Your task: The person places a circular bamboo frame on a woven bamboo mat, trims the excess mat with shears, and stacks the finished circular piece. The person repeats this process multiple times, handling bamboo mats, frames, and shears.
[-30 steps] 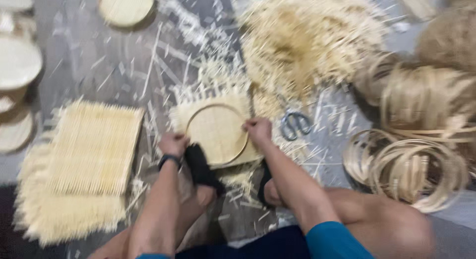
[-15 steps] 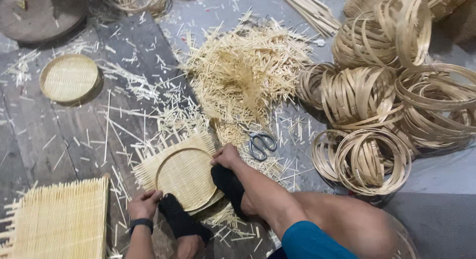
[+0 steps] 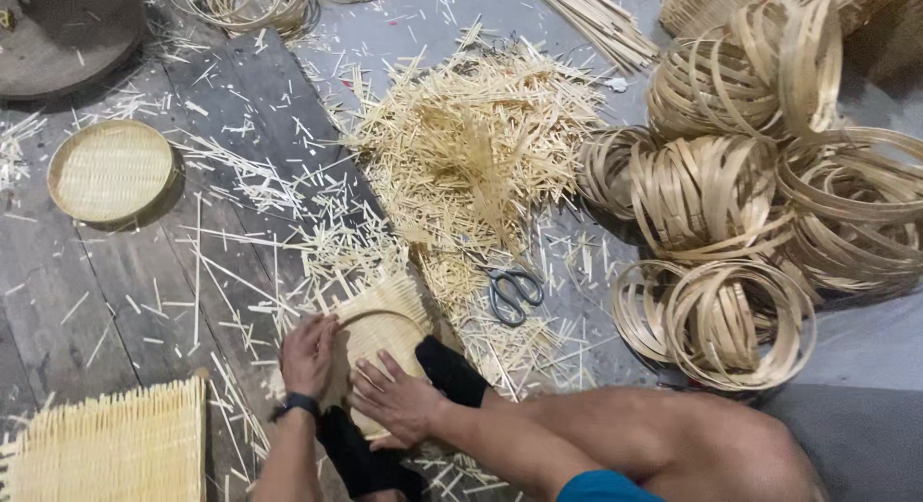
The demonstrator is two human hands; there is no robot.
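Note:
A round woven bamboo tray [image 3: 380,331] with loose strip ends sticking out lies on the floor in front of me, pinned by my black-socked feet [image 3: 452,369]. My left hand [image 3: 308,353], with a dark band on the wrist, grips the tray's left rim. My right hand [image 3: 396,398] presses flat on the tray's near part, fingers spread. A pair of scissors [image 3: 511,292] lies on the floor just right of the tray, untouched.
A heap of cut bamboo strips [image 3: 471,151] lies ahead. Several coils of bamboo hoops [image 3: 716,319] stack at the right. A finished round tray [image 3: 111,170] sits at the left, a square woven mat [image 3: 115,444] at the lower left. Scraps litter the plank floor.
The view has tilted up and away, so the tray sits lower in frame. My right hand moved from the tray's far right rim onto its near part; my left hand shifted to the left rim.

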